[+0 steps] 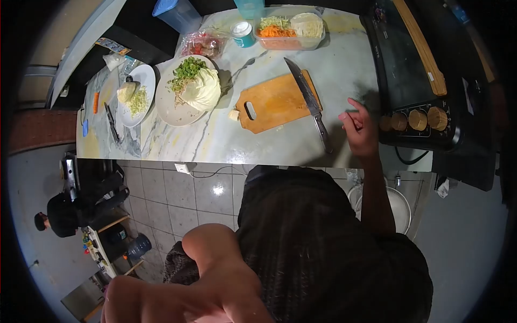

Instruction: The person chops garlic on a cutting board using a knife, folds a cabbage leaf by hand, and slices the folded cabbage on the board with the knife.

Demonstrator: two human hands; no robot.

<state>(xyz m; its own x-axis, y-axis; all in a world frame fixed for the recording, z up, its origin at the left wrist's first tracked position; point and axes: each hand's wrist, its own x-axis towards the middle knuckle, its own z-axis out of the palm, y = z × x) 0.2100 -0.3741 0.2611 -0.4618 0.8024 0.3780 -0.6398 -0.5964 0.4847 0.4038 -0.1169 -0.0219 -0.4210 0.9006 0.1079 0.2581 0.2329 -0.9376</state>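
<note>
My right hand (360,129) hovers at the counter's front right, its fingers loosely bent and apart, holding nothing. Left of it, a large knife (305,86) with a dark handle lies across the right end of a wooden cutting board (274,102). A small pale chunk (233,115) sits by the board's handle end. My left hand (188,285) is raised close to the camera, away from the counter; its fingertips are cut off by the frame. A plate (166,110) carries a cabbage piece (203,90) and chopped greens (188,70).
Farther left are an oval plate (151,75) with shredded vegetable, a small knife (111,123) and a carrot (96,102). At the back stand a tub (291,45) of shredded vegetables and a lidded cup (243,36). A black oven (420,107) borders the right; another person (64,212) is at lower left.
</note>
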